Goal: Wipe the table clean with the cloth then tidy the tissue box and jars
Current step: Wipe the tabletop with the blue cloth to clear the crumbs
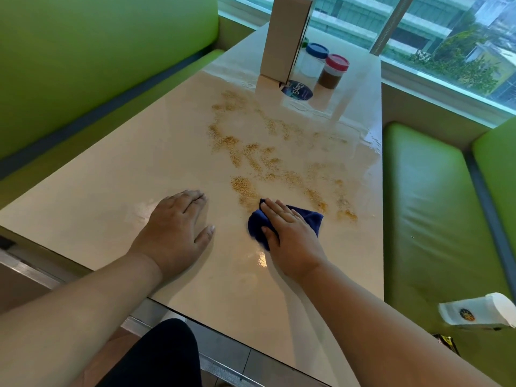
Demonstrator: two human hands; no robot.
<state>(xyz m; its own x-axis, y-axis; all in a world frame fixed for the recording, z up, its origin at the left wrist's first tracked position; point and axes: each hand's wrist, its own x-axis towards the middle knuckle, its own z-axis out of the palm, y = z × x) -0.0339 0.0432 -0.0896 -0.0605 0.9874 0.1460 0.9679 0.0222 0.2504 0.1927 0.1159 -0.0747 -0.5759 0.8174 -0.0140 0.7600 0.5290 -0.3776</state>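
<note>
A dark blue cloth [311, 219] lies on the cream table [111, 185], and my right hand [290, 238] presses flat on it with straight fingers. My left hand [176, 227] rests flat on the bare tabletop to the left of the cloth. Yellow-brown crumbs [268, 160] are scattered across the middle of the table, reaching the cloth's far edge. At the far end a tall tan tissue box [282, 40] stands upright. Beside it stand a blue-lidded jar [312, 61] and a red-lidded jar [333, 71] with brown contents.
Green padded benches [430, 208] flank the table on both sides. A dark round sticker [297, 90] sits at the box's foot. A white paper cup [480, 312] lies on the right bench. A window runs behind the table's far end.
</note>
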